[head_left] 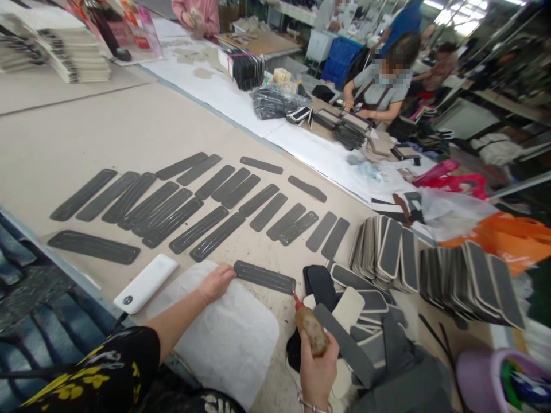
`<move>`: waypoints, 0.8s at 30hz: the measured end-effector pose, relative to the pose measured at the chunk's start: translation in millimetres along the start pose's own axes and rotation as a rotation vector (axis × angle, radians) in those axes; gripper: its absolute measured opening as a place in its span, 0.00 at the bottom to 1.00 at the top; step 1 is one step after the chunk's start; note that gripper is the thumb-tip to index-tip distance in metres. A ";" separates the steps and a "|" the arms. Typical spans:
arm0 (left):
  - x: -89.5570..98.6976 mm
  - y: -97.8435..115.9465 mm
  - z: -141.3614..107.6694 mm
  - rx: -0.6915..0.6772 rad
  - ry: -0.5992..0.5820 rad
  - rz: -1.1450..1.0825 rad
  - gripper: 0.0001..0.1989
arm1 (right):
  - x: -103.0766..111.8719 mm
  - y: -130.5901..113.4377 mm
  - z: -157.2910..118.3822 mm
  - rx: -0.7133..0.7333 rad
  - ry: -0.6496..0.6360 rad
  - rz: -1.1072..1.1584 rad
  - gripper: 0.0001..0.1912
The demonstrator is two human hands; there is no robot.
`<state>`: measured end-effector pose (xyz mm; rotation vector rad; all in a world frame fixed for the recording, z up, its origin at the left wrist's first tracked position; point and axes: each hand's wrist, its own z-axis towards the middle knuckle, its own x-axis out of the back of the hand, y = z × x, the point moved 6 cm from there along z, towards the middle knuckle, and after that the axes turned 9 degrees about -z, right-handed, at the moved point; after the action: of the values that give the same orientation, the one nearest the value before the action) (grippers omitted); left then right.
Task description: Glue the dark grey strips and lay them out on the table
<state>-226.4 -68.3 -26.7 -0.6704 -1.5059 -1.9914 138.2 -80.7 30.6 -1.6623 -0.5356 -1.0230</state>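
Observation:
My right hand point(319, 367) is wrapped round a brownish glue bottle point(313, 332) with a red nozzle, tilted so its tip meets the right end of a dark grey rounded strip point(264, 277). Shiny lines run along that strip near its edges. At the strip's left end, the closed fingers of my left hand point(217, 282) hold it on the table. A white rounded sheet point(232, 338) lies beneath my left wrist. Beyond my hands, several more dark strips point(209, 235) are spread over the tabletop, many with glossy lines of glue.
A white phone-like device point(146, 282) lies left of my forearm. Stacked edged panels point(383, 252) and loose grey and cream pieces point(361, 310) crowd the right, near a purple bucket point(477, 378). Across the table a co-worker point(383, 86) handles dark pieces.

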 end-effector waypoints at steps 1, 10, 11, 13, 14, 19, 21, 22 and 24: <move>0.1 0.2 -0.4 0.001 0.002 0.000 0.11 | 0.3 -1.4 -4.6 -0.014 -0.014 -0.008 0.36; 1.4 2.1 -1.7 0.017 -0.039 0.036 0.14 | -50.5 -66.4 -32.4 0.145 -0.099 0.091 0.35; 0.8 1.4 -2.0 0.024 -0.041 0.040 0.14 | -58.3 -77.5 -32.0 0.199 -0.121 0.112 0.34; -0.7 0.0 -2.9 0.039 -0.042 0.044 0.14 | -72.4 -96.4 -30.2 0.269 -0.175 0.125 0.32; -1.5 -0.5 -3.3 0.044 -0.043 0.042 0.14 | -78.0 -104.2 -29.4 0.296 -0.195 0.127 0.32; -1.6 -0.1 -3.2 0.043 -0.021 0.034 0.15 | -93.2 -119.2 -28.3 0.400 -0.203 0.159 0.29; -1.4 0.2 -2.9 0.038 -0.018 0.030 0.15 | -97.5 -112.4 -28.6 0.404 -0.216 0.136 0.30; -1.8 0.1 -2.9 0.035 -0.022 0.027 0.15 | -99.4 -107.7 -29.0 0.400 -0.229 0.121 0.30; -3.4 -1.1 -3.3 0.034 -0.038 0.028 0.15 | -101.0 -97.7 -30.2 0.376 -0.255 0.091 0.32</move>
<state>-224.9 -70.8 -30.6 -0.7147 -1.5408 -1.9377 -1.3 -61.5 1.8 -1.4691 -0.7623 -0.6020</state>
